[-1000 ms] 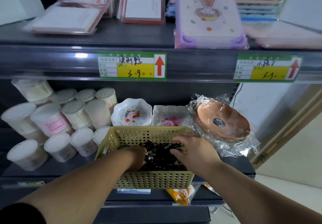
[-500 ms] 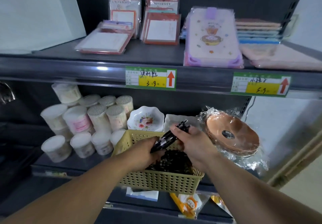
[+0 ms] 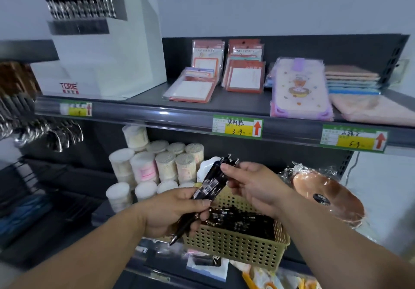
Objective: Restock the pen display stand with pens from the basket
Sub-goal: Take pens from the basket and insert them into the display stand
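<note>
Basket (image 3: 235, 243): yellow-green with perforated walls, standing at the front edge of the lower shelf (image 3: 107, 212).
Loose pens (image 3: 242, 219): a black heap lying inside the basket.
Held pens (image 3: 208, 183): a small bunch of black pens above the basket's left end. They are tilted, with tips down past its left wall and clicker ends up.
Left hand (image 3: 173, 212): just left of the basket, with its fingers (image 3: 197, 202) curled tight round the lower half of the bunch.
Right hand (image 3: 253, 180): above the basket, with its fingers (image 3: 226, 167) pinched together on the bunch's upper end.
Pen display stand (image 3: 107, 59): white and stepped, on the shelf above, well up and left of the basket. A blurred row of black pens fills its top tier.
Cotton-swab tubs (image 3: 143, 167): stacked just behind and left of the basket.
Wrapped plates (image 3: 330, 196): copper-coloured and in clear film, just right of the basket.
Notepads (image 3: 244, 75): packaged, on the shelf above the basket.
</note>
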